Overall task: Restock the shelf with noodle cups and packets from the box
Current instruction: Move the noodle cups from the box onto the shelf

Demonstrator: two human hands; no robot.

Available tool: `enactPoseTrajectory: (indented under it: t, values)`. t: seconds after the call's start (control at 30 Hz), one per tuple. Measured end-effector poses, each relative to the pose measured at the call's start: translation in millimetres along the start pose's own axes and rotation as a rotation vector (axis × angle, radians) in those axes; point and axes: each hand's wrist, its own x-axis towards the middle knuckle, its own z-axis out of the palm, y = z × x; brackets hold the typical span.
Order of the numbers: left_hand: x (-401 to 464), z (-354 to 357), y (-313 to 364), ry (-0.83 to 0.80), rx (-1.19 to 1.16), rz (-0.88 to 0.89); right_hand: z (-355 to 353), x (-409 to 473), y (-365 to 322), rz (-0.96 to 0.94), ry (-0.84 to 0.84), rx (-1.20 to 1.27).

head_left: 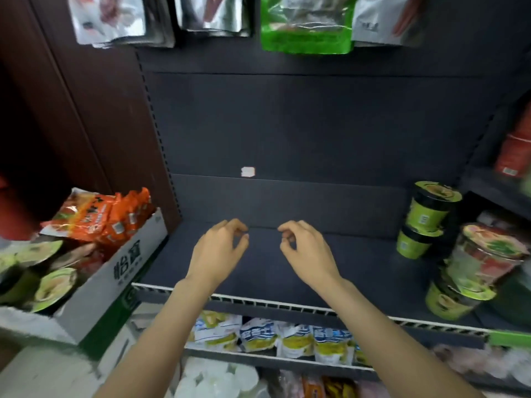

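Both forearms reach over the dark shelf (330,262); left hand (219,249) and right hand (306,248) hover loosely curled, each grip holding nothing. Noodle cups (425,219) stand at right; orange packets (97,216) fill the box (115,277) at left.

dark shelf (287,271), noodle cups (422,222) stacked at right
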Motion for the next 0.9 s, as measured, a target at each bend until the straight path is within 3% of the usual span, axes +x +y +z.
enactPoseTrajectory:
  t: [0.2,0.4,0.73,0.8,0.9]
  values:
    - [-17,-62,-121,-0.008,-0.037,-0.103,97,23,-96,-0.002,-0.091,0.067]
    - [-18,-108,-224,0.131,-0.135,-0.262,182,59,-165,-0.029,-0.192,0.115]
    - [-32,-165,-383,0.209,0.103,-0.46,311,111,-253,-0.107,-0.405,0.213]
    - [-39,-178,-412,0.173,0.161,-0.478,334,112,-271,-0.11,-0.445,0.203]
    - [-49,-191,-456,-0.004,0.239,-0.505,365,108,-289,-0.09,-0.497,0.156]
